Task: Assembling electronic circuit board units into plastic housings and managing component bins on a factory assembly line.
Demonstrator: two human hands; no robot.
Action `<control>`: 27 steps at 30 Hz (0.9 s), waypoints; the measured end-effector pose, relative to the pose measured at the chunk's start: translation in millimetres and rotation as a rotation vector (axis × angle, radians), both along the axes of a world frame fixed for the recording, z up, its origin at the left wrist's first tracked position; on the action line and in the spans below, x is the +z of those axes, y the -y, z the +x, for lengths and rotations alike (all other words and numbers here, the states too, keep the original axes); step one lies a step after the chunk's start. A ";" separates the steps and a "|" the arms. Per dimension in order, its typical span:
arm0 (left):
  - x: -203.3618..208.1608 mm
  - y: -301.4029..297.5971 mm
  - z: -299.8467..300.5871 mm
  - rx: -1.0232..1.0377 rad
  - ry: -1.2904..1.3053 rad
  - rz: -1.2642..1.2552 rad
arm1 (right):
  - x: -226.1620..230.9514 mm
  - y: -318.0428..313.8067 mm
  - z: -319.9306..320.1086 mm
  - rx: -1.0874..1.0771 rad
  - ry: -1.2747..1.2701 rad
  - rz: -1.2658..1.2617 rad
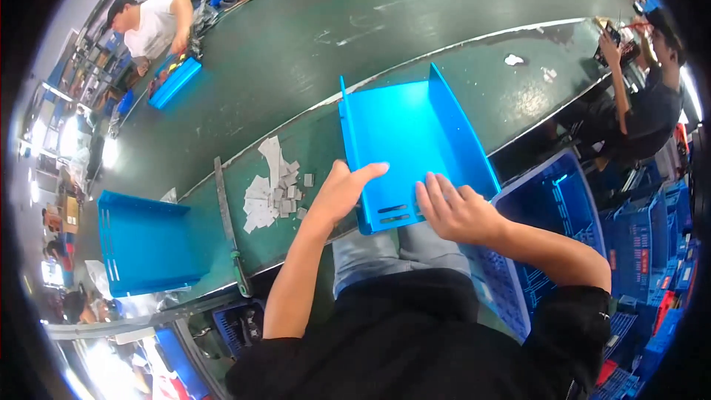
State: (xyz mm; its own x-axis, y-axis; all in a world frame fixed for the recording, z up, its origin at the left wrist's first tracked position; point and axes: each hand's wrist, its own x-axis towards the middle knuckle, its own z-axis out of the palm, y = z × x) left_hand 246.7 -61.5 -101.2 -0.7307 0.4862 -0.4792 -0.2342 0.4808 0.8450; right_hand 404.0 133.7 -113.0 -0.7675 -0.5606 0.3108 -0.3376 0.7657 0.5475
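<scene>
At the frame's centre, a bright blue, smooth, U-shaped tray point(404, 126) reaches over the near edge of a long green worktable point(489, 81), the left hand point(341, 192) at its left wall, the right hand point(461, 213) on its lower right part. Left of it lie flat white paper-like pieces point(261, 196), then a long thin grey strip point(224, 196) and a green-handled tool point(241, 274). A second blue tray point(152, 244) stands at left. Right of centre, below the table, sits a dark blue plastic crate point(585, 189).

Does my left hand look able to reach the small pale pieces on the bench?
Probably yes: the left hand, at the blue tray, seems near the pale pieces, with nothing visible between.
</scene>
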 end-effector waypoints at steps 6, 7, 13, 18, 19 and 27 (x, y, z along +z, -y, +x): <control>-27.4 -6.2 5.6 -0.219 -0.674 -0.525 | -57.0 0.6 6.3 -0.083 0.012 -0.225; -29.7 -10.2 4.2 -0.214 -0.734 -0.551 | -58.6 -2.8 6.2 -0.095 0.064 -0.274; -35.5 -30.4 14.0 0.005 -0.660 -0.620 | -37.3 1.3 0.8 -0.221 0.351 -0.673; -39.4 -32.1 20.2 0.090 -0.509 -0.528 | 50.1 49.0 -14.6 -0.132 0.371 -1.415; -39.3 -29.2 24.0 0.117 -0.564 -0.478 | 56.5 67.4 -23.9 -0.072 0.419 -1.546; -91.9 -4.7 52.6 0.668 -0.899 0.184 | -19.2 334.7 -114.3 0.277 1.059 -1.109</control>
State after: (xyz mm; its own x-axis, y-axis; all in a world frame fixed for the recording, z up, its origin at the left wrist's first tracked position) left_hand 299.3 -56.7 -193.1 -0.9135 -0.1208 0.3885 0.3301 0.3380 0.8814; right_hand 289.6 -200.9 -132.2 -0.8117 -0.5816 0.0541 -0.3839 0.4614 -0.7998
